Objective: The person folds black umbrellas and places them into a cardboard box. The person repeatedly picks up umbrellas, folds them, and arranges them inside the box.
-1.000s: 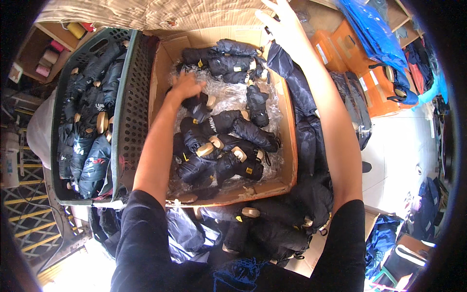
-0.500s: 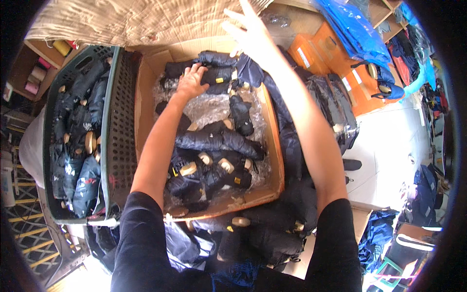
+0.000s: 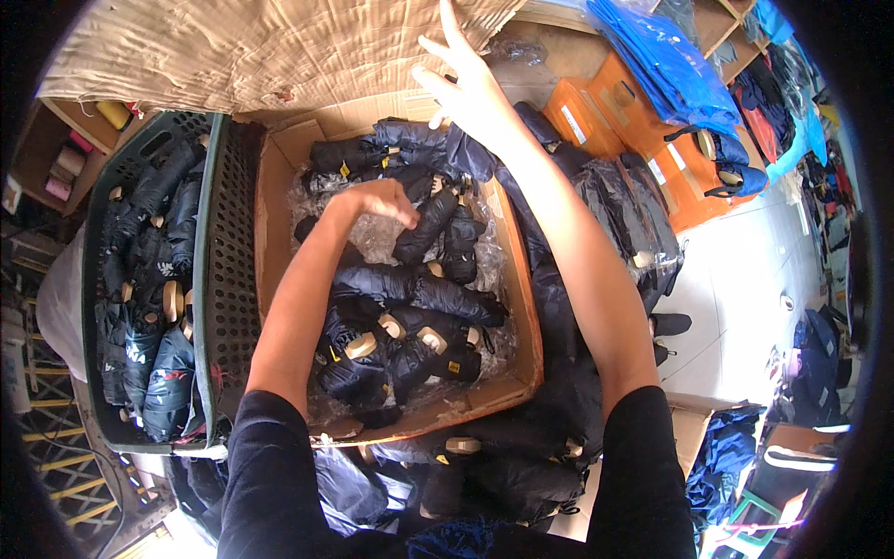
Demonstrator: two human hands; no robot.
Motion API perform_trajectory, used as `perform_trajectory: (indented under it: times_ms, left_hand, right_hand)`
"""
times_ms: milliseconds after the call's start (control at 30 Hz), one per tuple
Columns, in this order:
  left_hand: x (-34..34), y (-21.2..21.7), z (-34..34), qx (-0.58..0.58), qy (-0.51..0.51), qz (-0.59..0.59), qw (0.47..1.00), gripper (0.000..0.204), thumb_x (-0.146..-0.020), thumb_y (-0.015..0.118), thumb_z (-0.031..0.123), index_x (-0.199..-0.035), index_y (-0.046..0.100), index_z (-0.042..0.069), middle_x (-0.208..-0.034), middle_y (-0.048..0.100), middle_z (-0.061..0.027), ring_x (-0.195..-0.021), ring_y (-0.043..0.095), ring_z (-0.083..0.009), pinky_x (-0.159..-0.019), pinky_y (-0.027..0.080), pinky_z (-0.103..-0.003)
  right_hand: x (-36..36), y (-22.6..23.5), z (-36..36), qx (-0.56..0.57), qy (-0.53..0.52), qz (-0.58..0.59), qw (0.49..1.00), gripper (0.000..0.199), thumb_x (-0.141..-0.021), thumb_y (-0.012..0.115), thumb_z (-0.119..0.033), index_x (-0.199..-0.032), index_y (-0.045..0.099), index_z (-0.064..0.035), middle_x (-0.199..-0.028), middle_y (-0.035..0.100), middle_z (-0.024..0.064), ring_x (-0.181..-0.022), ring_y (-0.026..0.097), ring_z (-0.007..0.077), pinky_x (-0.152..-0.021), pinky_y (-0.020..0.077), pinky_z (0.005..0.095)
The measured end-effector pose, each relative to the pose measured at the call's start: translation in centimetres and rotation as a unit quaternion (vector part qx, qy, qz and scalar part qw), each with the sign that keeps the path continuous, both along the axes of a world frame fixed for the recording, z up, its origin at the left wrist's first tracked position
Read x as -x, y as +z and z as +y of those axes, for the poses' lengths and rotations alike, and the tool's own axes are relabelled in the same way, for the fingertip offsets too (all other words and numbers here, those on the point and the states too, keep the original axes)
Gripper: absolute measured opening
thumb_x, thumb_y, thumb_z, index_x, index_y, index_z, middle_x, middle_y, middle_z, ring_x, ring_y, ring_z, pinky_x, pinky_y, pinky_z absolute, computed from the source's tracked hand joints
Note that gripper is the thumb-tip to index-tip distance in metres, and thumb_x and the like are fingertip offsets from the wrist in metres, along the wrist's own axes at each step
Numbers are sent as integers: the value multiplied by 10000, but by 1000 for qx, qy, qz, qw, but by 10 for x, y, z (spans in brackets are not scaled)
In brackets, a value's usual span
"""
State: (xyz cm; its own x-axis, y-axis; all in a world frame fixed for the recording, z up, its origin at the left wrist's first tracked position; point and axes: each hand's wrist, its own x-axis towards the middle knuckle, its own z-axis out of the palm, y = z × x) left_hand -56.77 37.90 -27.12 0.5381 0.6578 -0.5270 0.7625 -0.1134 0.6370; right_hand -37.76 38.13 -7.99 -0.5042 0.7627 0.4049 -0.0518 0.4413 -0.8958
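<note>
My left hand point(image 3: 377, 198) is inside the cardboard box point(image 3: 400, 427), its fingers bent down against a dark folded umbrella point(image 3: 430, 226); the fingertips are partly hidden. Clear plastic film point(image 3: 372, 238) shows beneath that hand. More dark umbrellas point(image 3: 419, 287) with pale, rounded handles lie in the box, below and behind the hand. My right hand point(image 3: 470, 93) is raised above the far right corner of the box, next to the upright cardboard flap point(image 3: 279, 56). Its fingers are spread and nothing is in them.
A dark green plastic crate point(image 3: 219, 279) filled with similar umbrellas stands against the box's left side. Dark bundles and fabric point(image 3: 503, 466) lie along the near and right sides. Orange boxes point(image 3: 605, 112) with blue plastic packs point(image 3: 666, 65) on top are at the far right.
My left hand has come nearer and slightly right, and an umbrella now lies over plastic that was bare. My right hand has shifted slightly left and nearer, still spread.
</note>
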Motion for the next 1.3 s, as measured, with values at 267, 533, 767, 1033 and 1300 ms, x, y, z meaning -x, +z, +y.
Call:
perform_trajectory:
  times_ms: [267, 533, 767, 1033, 1300]
  left_hand:
    - [-17, -54, 10, -291, 102, 230, 923, 759, -667, 789, 193, -1349, 454, 182, -1457, 364, -28, -1316, 357, -323, -1002, 397, -526]
    - [-24, -39, 0, -476, -38, 347, 807, 663, -707, 740, 371, -1289, 497, 166, -1220, 547, -31, -1237, 447, -220, -1096, 263, -510]
    - [-19, 56, -44, -56, 70, 90, 992, 782, -675, 687, 634, -1230, 549, 100, -1114, 659, -150, -1053, 617, -296, -961, 454, -398]
    - [67, -3, 19, -384, 244, 174, 873, 534, -763, 703, 389, -1186, 585, 86, -1201, 596, -134, -1160, 535, -309, -983, 426, -401]
    - [51, -11, 41, -133, 167, 404, 890, 900, -607, 790, 467, -1335, 463, 51, -1359, 452, -183, -1318, 359, -335, -1057, 327, -521]
  right_hand:
    - [-6, 13, -2, 20, -5, -46, 999, 837, -907, 511, -47, -1510, -3, -319, -1465, 260, 320, -614, 574, 112, -473, 482, 215]
    - [-10, 3, 0, -44, 13, -16, 999, 810, -899, 516, -39, -1516, 34, -247, -1524, 172, 246, -1244, 439, 305, -515, 519, 217]
    - [-10, 5, 3, -47, 7, -2, 999, 817, -893, 520, -9, -1517, 41, -229, -1535, 148, 234, -1213, 494, 294, -521, 523, 211]
    - [8, 5, 7, 10, 15, 1, 1000, 849, -901, 507, 8, -1511, 16, -319, -1469, 243, 322, -641, 556, 97, -479, 470, 202]
    - [-1, -5, 7, -14, 18, 9, 1000, 838, -906, 503, 0, -1513, 8, -299, -1473, 236, 319, -684, 590, 118, -500, 485, 201]
